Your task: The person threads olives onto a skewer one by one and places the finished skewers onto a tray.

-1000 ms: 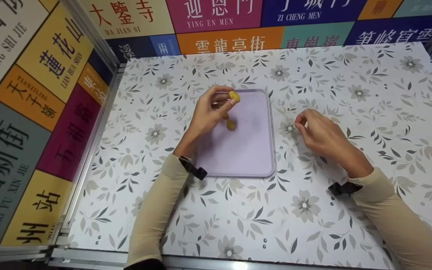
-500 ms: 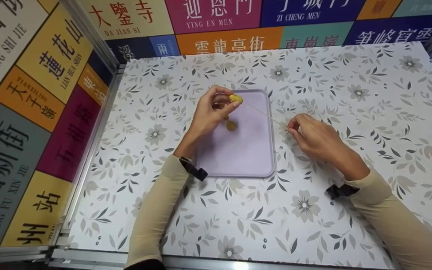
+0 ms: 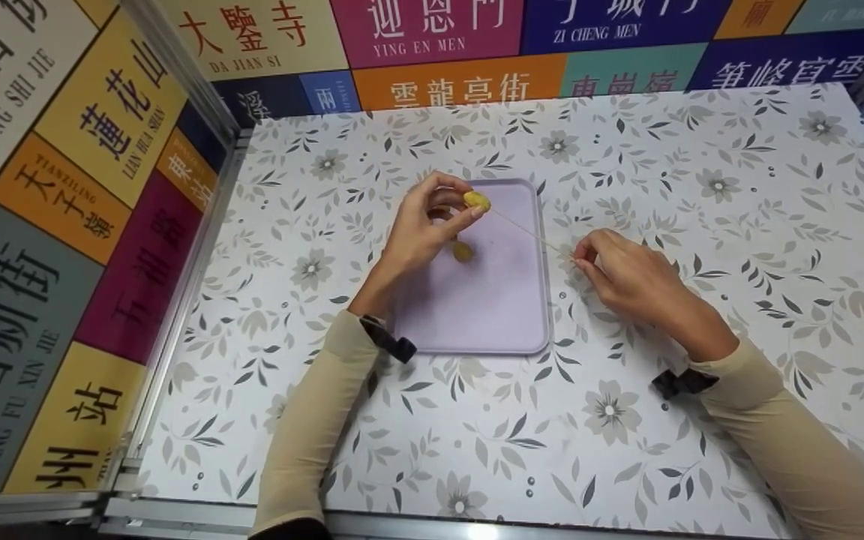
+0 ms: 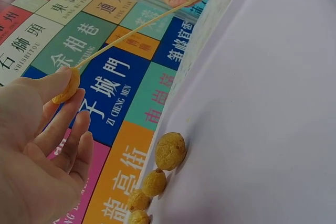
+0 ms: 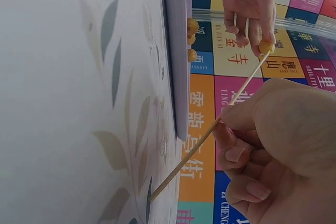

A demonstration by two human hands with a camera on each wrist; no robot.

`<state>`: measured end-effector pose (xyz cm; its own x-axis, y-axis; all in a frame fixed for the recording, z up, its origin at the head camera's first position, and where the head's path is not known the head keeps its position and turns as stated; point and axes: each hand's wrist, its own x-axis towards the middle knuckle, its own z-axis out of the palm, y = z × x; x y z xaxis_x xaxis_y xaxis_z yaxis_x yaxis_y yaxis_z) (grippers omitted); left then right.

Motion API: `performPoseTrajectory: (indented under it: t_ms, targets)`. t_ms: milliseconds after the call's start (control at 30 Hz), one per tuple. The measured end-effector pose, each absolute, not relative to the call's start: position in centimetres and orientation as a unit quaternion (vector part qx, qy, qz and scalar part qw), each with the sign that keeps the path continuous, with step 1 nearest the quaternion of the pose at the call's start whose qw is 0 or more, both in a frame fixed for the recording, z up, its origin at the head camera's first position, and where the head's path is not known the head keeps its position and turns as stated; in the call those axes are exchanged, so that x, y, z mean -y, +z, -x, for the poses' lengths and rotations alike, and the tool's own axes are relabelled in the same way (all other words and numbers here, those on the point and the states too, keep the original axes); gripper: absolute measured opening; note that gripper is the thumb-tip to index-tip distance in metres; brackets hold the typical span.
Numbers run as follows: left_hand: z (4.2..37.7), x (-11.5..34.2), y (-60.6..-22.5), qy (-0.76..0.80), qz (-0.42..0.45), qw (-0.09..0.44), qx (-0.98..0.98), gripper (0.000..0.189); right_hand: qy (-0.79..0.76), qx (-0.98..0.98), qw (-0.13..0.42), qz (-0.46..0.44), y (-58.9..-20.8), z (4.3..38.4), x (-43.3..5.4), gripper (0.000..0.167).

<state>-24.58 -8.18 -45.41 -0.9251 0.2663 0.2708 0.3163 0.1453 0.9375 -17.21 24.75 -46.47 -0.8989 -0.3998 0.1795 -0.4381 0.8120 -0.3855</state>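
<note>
My left hand (image 3: 428, 217) pinches a small yellow-brown ball (image 3: 478, 200) between thumb and fingers, above the lilac tray (image 3: 507, 307). It looks like a fried ball of food with a wrinkled skin. A thin wooden skewer (image 4: 131, 32) runs from this ball to my right hand (image 3: 627, 274), its tip at the ball. In the right wrist view, the thumb and index finger of the right hand pinch the skewer (image 5: 202, 137) partway along, with the rest sticking out behind. Several more such balls (image 4: 170, 151) lie on the tray, mostly hidden under the left hand in the head view.
The tray lies on a table (image 3: 462, 420) covered in a grey floral print. Panels with large coloured lettering (image 3: 432, 30) stand along the back and left sides. A metal rail (image 3: 177, 285) runs along the left edge.
My right hand has moved left and slightly down, bringing the skewer to the ball. My left hand shifts the ball slightly right and down. The tray stays in place.
</note>
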Motion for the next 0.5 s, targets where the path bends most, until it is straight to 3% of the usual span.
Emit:
performPoseTrajectory:
  t_ms: [500]
  targets:
    - [24.48,8.17,-45.27,-0.612,0.235,0.042,0.754,0.030,0.215,0.949,0.065,-0.222,-46.51,17.28,-24.77,0.008]
